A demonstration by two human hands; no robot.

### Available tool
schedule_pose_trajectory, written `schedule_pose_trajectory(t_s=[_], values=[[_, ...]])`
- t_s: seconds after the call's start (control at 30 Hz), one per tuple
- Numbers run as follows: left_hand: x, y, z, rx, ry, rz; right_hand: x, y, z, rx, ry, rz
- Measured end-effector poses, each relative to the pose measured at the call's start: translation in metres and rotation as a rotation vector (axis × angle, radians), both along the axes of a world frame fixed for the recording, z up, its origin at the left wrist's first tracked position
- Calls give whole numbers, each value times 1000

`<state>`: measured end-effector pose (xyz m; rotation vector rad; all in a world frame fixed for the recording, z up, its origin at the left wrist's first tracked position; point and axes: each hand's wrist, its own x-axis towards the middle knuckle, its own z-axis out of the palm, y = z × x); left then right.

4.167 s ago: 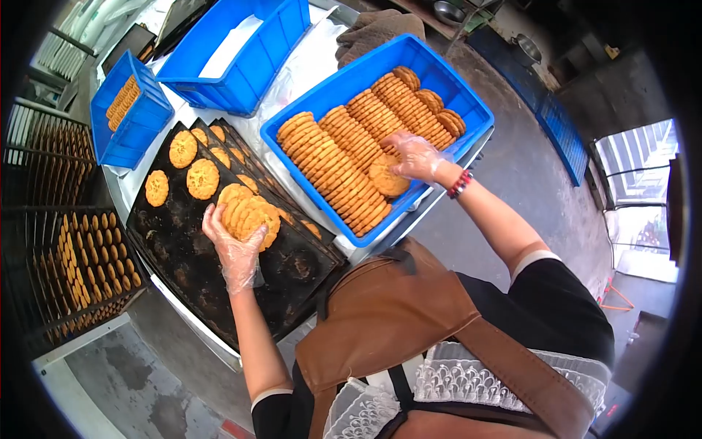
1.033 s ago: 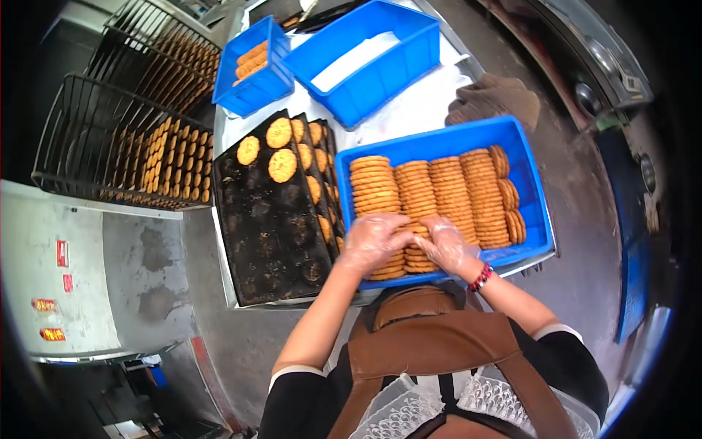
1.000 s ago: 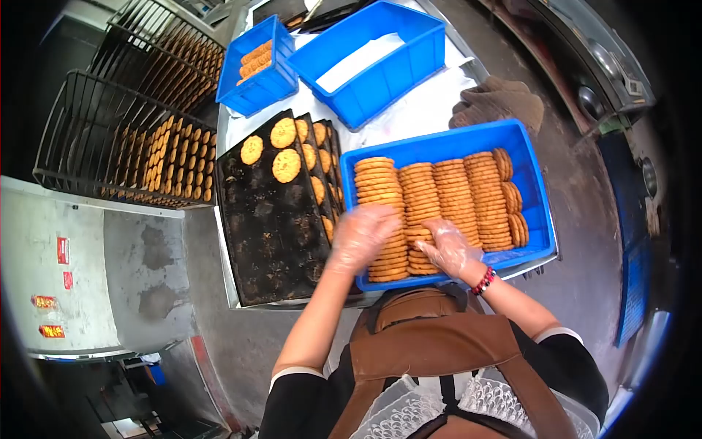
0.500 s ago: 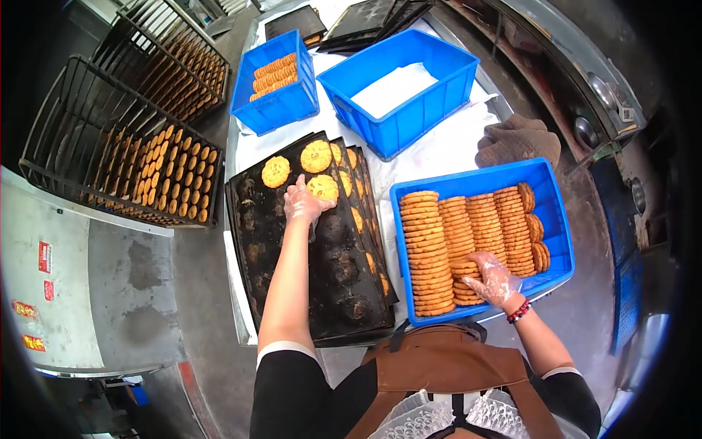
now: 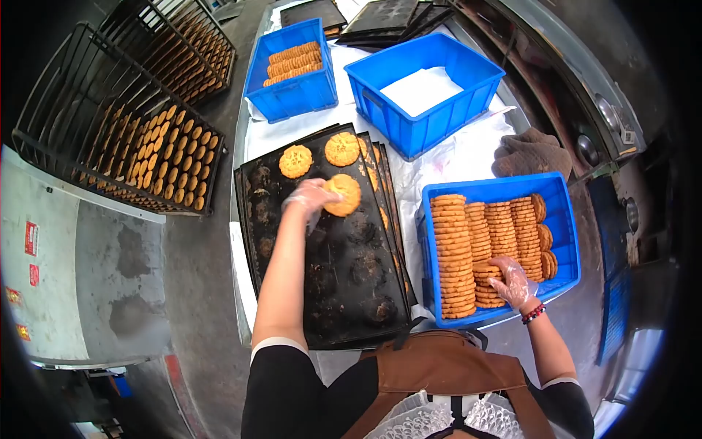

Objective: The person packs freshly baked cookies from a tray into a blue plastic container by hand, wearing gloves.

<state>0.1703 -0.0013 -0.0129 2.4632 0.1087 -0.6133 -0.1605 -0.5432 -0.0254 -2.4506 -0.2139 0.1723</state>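
Head view: your gloved left hand (image 5: pixel 308 196) pinches a cookie (image 5: pixel 344 196), round, golden-brown and rough-topped, its disc reaching to the right of your fingertips, over the dark tray (image 5: pixel 344 278). Two other cookies (image 5: pixel 295 162) lie beyond it. Your gloved right hand (image 5: pixel 516 284), partly open, touches a cookie row (image 5: pixel 479 234) inside the blue crate (image 5: pixel 561 227) right of the tray.

On the table (image 5: pixel 417 179) before me, the trays (image 5: pixel 340 252) lie left of my near bin (image 5: pixel 497 190), with cookies (image 5: pixel 453 249) in it. Behind stand the far left bin (image 5: pixel 296 102) and, beside it, the far right bin (image 5: pixel 446 128), paper (image 5: pixel 423 90) inside. Left of the table are racks (image 5: pixel 157 150).
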Motion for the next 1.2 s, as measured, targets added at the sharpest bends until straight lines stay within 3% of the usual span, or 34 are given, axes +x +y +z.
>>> schedule_pose_trajectory(t_s=[0.03,0.1,0.17,0.3,0.37,0.43,0.5,0.57,0.63,0.67,0.73,0.77,0.87,0.93,0.97,1.0,1.03,1.07,1.1,1.13,1.17,1.2], values=[[15,15,9,-133,55,33,1,1,3,-9,11,-8],[45,51,-17,-360,-43,380,2,3,6,-17,11,-16],[68,71,-18,-322,-175,505,2,2,8,-19,-5,5],[80,73,-21,-285,-178,477,1,0,3,-8,12,-31],[75,65,-19,-124,-331,494,0,-1,3,-11,13,-21],[66,52,-16,-76,-318,464,0,1,5,-20,2,-25],[49,39,-28,-34,-822,330,2,2,4,-28,-1,-35],[20,5,14,-25,-741,341,1,1,1,-38,-14,-40],[38,15,-2,-221,-424,465,1,2,4,-36,5,-45],[44,16,-5,-219,-424,464,2,2,5,-33,5,-45],[48,6,13,-752,-104,644,2,2,5,-33,4,-37],[55,2,7,-962,-35,574,2,2,4,-32,6,-39],[68,-28,15,-869,-23,458,0,0,2,-51,6,-37],[71,-55,16,-610,-58,406,0,-1,1,-83,-34,-26],[104,-31,-34,-763,5,295,-2,-2,1,-118,-76,-5],[73,-57,21,-565,-14,373,-1,-2,-1,-102,-73,-11],[79,-53,12,-498,-138,336,-3,-2,-1,-90,-59,-29],[106,-31,-28,-431,-266,301,-4,-1,4,-96,-6,-35],[101,-30,-30,-632,-188,364,-3,-2,9,-99,41,-37],[115,-13,-63,-718,-243,327,-2,-4,5,-86,57,-34],[103,-26,-48,-360,-414,333,-3,-6,1,-65,62,-22],[80,-41,-28,-409,-352,312,-5,-6,-1,-63,73,-58]])
